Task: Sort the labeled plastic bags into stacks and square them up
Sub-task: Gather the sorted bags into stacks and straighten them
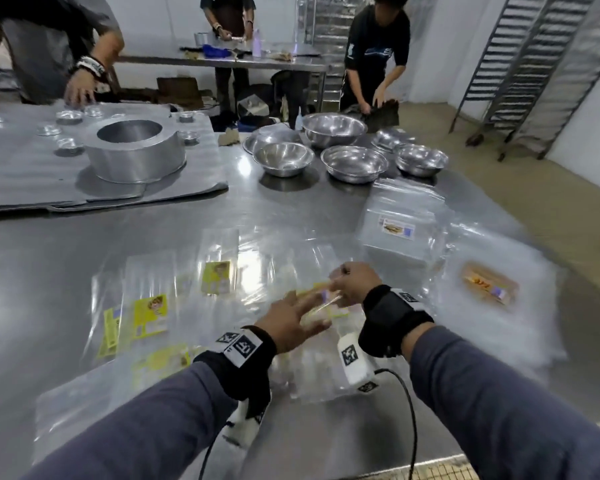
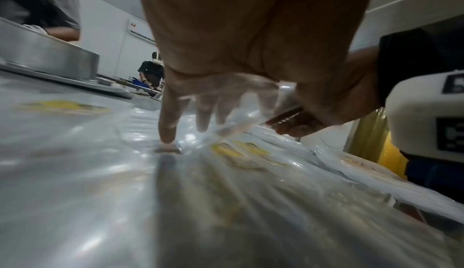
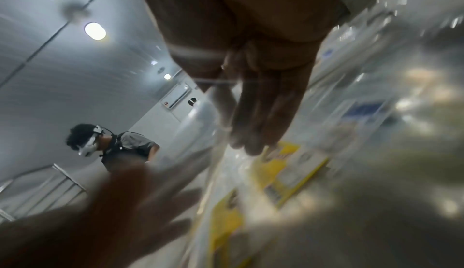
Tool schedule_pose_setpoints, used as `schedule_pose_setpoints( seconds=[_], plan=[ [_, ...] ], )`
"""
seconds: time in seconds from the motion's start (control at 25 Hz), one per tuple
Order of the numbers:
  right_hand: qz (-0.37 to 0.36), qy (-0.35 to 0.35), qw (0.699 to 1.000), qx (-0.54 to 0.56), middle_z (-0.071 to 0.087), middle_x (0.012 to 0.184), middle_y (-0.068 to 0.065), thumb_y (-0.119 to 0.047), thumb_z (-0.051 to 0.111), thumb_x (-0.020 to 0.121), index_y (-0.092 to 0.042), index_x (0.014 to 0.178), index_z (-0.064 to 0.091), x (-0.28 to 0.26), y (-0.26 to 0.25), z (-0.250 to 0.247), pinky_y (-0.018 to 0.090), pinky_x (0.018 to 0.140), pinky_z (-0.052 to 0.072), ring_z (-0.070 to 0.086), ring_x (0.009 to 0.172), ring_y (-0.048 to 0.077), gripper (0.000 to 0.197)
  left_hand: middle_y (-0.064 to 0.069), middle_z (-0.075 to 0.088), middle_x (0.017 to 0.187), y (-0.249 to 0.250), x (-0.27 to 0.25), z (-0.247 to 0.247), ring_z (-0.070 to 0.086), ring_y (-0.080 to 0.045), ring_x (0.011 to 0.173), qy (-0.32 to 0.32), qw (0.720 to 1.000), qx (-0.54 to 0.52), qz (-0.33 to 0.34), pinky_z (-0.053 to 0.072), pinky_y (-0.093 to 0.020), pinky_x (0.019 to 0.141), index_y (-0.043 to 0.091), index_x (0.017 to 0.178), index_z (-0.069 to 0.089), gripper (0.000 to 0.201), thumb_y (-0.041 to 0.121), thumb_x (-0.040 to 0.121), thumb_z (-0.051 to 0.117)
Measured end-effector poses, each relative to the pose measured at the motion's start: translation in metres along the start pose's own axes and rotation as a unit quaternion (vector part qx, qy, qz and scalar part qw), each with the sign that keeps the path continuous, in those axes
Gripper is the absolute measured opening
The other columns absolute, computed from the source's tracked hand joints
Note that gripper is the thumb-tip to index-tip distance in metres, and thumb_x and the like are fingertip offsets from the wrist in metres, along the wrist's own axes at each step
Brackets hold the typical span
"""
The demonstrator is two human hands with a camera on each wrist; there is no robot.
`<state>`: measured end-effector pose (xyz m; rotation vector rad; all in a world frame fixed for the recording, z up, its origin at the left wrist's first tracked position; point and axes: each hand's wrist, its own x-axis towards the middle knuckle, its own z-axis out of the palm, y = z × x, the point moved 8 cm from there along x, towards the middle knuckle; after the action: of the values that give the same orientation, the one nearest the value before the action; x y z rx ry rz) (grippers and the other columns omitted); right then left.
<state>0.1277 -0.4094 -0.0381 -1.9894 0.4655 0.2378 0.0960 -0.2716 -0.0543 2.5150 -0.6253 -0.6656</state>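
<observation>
While five steel bowls [image 1: 354, 163] stand behind, two hands [image 1: 321, 306] meet over yellow-labelled bags [image 1: 149, 315].

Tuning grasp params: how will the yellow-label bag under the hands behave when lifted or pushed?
Probably floppy: the yellow-label bag is thin clear film, creased under the left hand. Likely slippery, since glossy film lies on the polished steel table. Likely very light, lying flat.

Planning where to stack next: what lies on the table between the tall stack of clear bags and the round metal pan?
In the head view, mostly bare steel table separates the tall stack of clear bags from the round metal pan.
</observation>
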Motion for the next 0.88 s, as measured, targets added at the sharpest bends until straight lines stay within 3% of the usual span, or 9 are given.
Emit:
schedule_pose_setpoints(
  seconds=[0.08, 0.16, 0.24, 0.28, 0.36, 0.44, 0.64, 0.88],
  plan=[
    [-0.014, 0.045, 0.996, -0.074, 0.055, 0.065, 0.004, 0.002, 0.059, 0.082, -0.016, 0.068, 0.057, 0.011, 0.018, -0.038, 0.028, 0.057, 0.051, 0.055, 0.058, 0.019, 0.022, -0.007, 0.009, 0.158, 0.016, 0.018, 0.005, 0.003, -0.025, 0.146, -0.003, 0.999, 0.024, -0.021, 0.008, -0.045, 0.118, 0.036, 0.148, 0.016, 0.063, 0.061, 0.092, 0.031],
    [-0.023, 0.103, 0.990, -0.097, 0.057, 0.077, 0.008, 0.003, 0.056, 0.080, -0.011, 0.094, 0.062, 0.016, 0.035, -0.085, 0.031, 0.070, 0.049, 0.055, 0.076, 0.021, 0.020, -0.005, -0.002, 0.159, 0.018, 0.036, 0.001, -0.005, -0.024, 0.146, 0.020, 0.995, 0.067, -0.069, 0.008, -0.049, 0.117, 0.034, 0.150, 0.006, 0.068, 0.062, 0.092, 0.030],
    [-0.028, 0.148, 0.983, -0.106, 0.054, 0.093, 0.011, 0.005, 0.048, 0.082, -0.018, 0.133, 0.042, 0.015, 0.051, -0.132, 0.032, 0.069, 0.046, 0.055, 0.085, 0.025, 0.056, -0.006, -0.008, 0.159, 0.011, 0.049, -0.003, -0.008, -0.025, 0.146, 0.026, 0.987, 0.115, -0.111, 0.010, -0.051, 0.116, 0.032, 0.150, -0.002, 0.080, 0.061, 0.089, 0.041],
    [-0.034, 0.163, 0.978, -0.123, 0.053, 0.102, 0.012, 0.007, 0.045, 0.082, -0.024, 0.143, 0.030, 0.013, 0.059, -0.155, 0.033, 0.072, 0.047, 0.057, 0.091, 0.029, 0.069, -0.006, -0.010, 0.158, 0.005, 0.053, -0.001, -0.008, -0.025, 0.146, 0.016, 0.984, 0.125, -0.130, 0.011, -0.052, 0.114, 0.032, 0.149, -0.006, 0.087, 0.062, 0.086, 0.046],
    [-0.041, 0.183, 0.966, -0.178, 0.046, 0.129, 0.016, 0.009, 0.045, 0.082, -0.018, 0.145, 0.030, 0.013, 0.073, -0.195, 0.033, 0.092, 0.042, 0.051, 0.114, 0.033, 0.070, -0.007, -0.011, 0.158, -0.004, 0.060, 0.004, -0.008, -0.026, 0.146, -0.005, 0.980, 0.126, -0.156, 0.012, -0.054, 0.113, 0.032, 0.149, -0.008, 0.098, 0.067, 0.080, 0.052],
    [-0.023, 0.200, 0.959, -0.200, 0.033, 0.143, 0.016, 0.010, 0.047, 0.083, -0.006, 0.140, 0.039, 0.016, 0.092, -0.229, 0.023, 0.100, 0.029, 0.042, 0.127, 0.029, 0.060, -0.006, -0.011, 0.158, -0.008, 0.061, 0.007, -0.007, -0.027, 0.146, -0.014, 0.977, 0.134, -0.164, 0.014, -0.056, 0.112, 0.032, 0.149, -0.006, 0.103, 0.071, 0.075, 0.054],
    [0.055, 0.294, 0.945, -0.134, 0.025, 0.148, 0.016, 0.001, 0.039, 0.093, 0.000, 0.139, 0.037, 0.012, 0.140, -0.279, 0.027, 0.105, 0.030, 0.041, 0.128, 0.031, 0.047, -0.007, -0.011, 0.158, -0.004, 0.061, 0.012, -0.008, -0.028, 0.146, -0.004, 0.975, 0.147, -0.167, 0.014, -0.057, 0.112, 0.031, 0.150, -0.004, 0.103, 0.069, 0.075, 0.056],
    [0.156, 0.264, 0.939, -0.154, 0.029, 0.145, 0.018, -0.007, 0.057, 0.087, -0.007, 0.142, 0.031, 0.013, 0.160, -0.277, 0.038, 0.104, 0.033, 0.036, 0.129, 0.037, 0.061, -0.004, -0.011, 0.158, -0.008, 0.063, 0.012, -0.009, -0.026, 0.146, 0.003, 0.975, 0.142, -0.169, 0.013, -0.056, 0.113, 0.033, 0.149, -0.005, 0.104, 0.071, 0.074, 0.056]
  ],
)
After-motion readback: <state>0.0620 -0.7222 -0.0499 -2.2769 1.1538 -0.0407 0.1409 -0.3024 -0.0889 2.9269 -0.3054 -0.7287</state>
